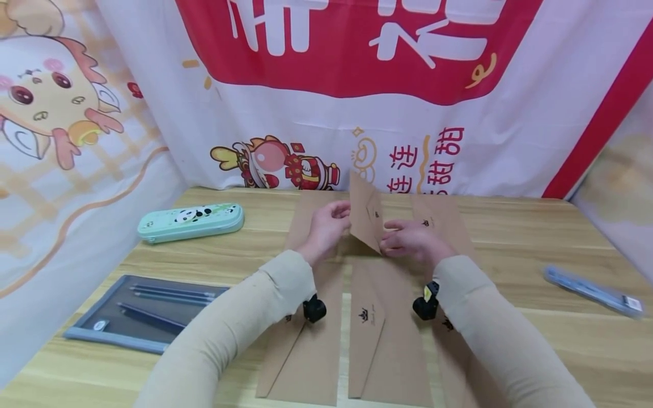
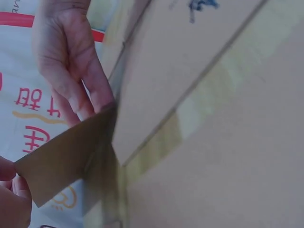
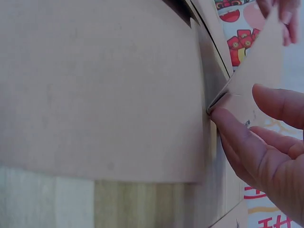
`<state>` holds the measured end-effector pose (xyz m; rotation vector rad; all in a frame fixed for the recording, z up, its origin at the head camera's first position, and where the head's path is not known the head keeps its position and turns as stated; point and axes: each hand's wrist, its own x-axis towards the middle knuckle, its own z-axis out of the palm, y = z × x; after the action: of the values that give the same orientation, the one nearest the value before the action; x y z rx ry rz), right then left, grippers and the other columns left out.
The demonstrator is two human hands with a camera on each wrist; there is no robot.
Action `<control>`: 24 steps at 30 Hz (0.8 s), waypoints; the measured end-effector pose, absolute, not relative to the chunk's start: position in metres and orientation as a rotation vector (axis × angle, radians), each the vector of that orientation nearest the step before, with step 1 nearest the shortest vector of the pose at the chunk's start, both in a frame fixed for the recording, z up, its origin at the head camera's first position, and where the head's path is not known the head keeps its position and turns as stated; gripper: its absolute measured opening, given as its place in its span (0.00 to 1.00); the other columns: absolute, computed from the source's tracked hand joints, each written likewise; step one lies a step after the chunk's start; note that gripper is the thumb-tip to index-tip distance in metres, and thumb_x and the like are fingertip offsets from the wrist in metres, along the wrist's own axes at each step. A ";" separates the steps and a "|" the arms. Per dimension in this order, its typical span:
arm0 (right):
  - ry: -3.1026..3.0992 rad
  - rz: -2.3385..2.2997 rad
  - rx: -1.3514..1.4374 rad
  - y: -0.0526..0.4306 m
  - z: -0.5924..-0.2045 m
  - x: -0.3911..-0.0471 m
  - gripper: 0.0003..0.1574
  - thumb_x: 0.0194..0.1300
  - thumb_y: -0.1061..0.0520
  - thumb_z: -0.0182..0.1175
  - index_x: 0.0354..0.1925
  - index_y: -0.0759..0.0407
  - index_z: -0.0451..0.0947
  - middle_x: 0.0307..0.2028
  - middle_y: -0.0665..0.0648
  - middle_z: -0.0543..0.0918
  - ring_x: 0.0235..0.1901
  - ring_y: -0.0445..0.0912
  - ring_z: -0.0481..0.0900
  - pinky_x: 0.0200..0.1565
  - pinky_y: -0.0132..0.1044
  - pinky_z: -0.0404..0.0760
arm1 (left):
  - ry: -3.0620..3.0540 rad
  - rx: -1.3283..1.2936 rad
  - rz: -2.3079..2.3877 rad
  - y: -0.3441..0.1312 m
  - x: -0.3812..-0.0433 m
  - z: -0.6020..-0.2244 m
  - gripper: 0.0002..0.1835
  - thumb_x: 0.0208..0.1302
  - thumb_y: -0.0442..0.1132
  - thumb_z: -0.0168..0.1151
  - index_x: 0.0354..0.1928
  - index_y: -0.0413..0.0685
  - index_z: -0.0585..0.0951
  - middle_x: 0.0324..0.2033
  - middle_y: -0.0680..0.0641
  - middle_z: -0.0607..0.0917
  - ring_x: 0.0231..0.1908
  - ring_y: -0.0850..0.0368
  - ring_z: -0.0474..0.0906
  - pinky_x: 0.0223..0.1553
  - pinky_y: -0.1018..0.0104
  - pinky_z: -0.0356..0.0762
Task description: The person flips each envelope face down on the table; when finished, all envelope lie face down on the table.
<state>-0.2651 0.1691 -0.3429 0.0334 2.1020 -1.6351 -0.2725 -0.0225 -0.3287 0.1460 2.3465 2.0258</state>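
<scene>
A brown kraft-paper envelope (image 1: 363,218) with a pointed flap and a small dark crown print stands tilted above the table at the back middle. My left hand (image 1: 328,228) pinches its left edge between thumb and fingers, as the left wrist view shows at the lower left. At the envelope's lower right corner, my right hand (image 1: 410,239) touches the paper with its fingertips. In the right wrist view the thumb (image 3: 278,104) stands apart from the index finger. Directly in front of the raised envelope lies another matching envelope (image 1: 390,345), flap side up.
More brown envelopes lie in rows, including the front left one (image 1: 311,362) and the back right one (image 1: 445,218). A mint panda pencil case (image 1: 191,222) and a dark mesh pouch (image 1: 117,306) with pencils are on the left. A blue slim packet (image 1: 592,290) lies right.
</scene>
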 end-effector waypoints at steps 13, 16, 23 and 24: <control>2.044 -1.661 -0.047 0.165 -0.346 -0.261 0.42 0.61 0.73 0.48 0.70 0.65 0.46 0.65 0.68 0.61 0.61 0.57 0.65 0.62 0.44 0.67 | 2.370 0.364 1.961 0.001 -0.271 -0.309 0.24 0.57 0.23 0.55 0.58 0.37 0.73 0.53 0.38 0.78 0.54 0.49 0.73 0.53 0.66 0.74; 2.052 -1.678 -0.047 0.166 -0.350 -0.260 0.41 0.61 0.73 0.48 0.70 0.66 0.46 0.65 0.68 0.61 0.61 0.57 0.66 0.62 0.43 0.67 | 2.400 0.392 1.906 0.006 -0.270 -0.307 0.25 0.57 0.25 0.56 0.59 0.40 0.73 0.54 0.41 0.78 0.55 0.51 0.73 0.54 0.66 0.73; 2.032 -1.769 -0.012 0.164 -0.352 -0.255 0.41 0.60 0.73 0.49 0.70 0.67 0.47 0.66 0.69 0.60 0.61 0.58 0.65 0.62 0.44 0.67 | 2.391 0.427 1.835 0.015 -0.270 -0.305 0.24 0.60 0.28 0.55 0.61 0.45 0.72 0.55 0.45 0.77 0.56 0.54 0.71 0.55 0.66 0.72; 2.036 -1.771 0.004 0.164 -0.351 -0.254 0.41 0.61 0.73 0.49 0.70 0.66 0.48 0.65 0.68 0.61 0.61 0.57 0.65 0.62 0.44 0.67 | 2.386 0.430 1.831 0.016 -0.270 -0.305 0.25 0.60 0.28 0.55 0.61 0.45 0.72 0.55 0.45 0.77 0.56 0.54 0.71 0.55 0.66 0.73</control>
<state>-0.2538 0.1638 -0.3510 0.0040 2.0362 -1.7711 -0.2699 0.0156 -0.3046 0.4299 2.3857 1.8312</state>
